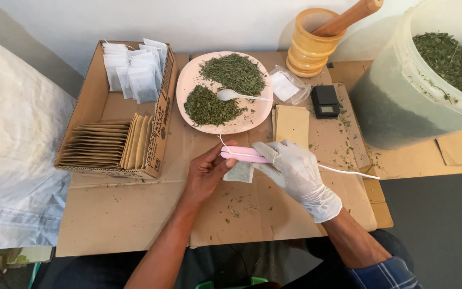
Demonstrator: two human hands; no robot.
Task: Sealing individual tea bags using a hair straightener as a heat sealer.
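Head view, looking down on a cardboard-covered table (135,214). Left hand (205,174), bare, fingers curled around the left end of a pink handheld sealer (244,155), thumb on top. Right hand (298,174), in a white glove, fingers closed over the sealer's right end, pressing down. Small filled tea bag (239,172) hanging from under the sealer between the two hands, pale with green content showing through. White cord (348,172) trailing from the sealer to the right across the table.

Just beyond the hands: a tan paper envelope (292,124) lying flat, and a pink plate (188,85) carrying two heaps of dried green herbs (233,74) and a white spoon (231,95). Right of the plate, a clear plastic packet (287,85) and a small black pocket scale (325,100). Behind those, a wooden mortar (308,51) with its pestle (348,16) leaning inside.

Far right: a large translucent bucket (397,101) partly filled with dried herbs (rim cut off by the frame). Left: an open cardboard box (89,101) holding white empty tea bags (135,72) at the back and a stack of tan envelopes (108,143) at the front. Pale cloth (12,160) at the left edge.
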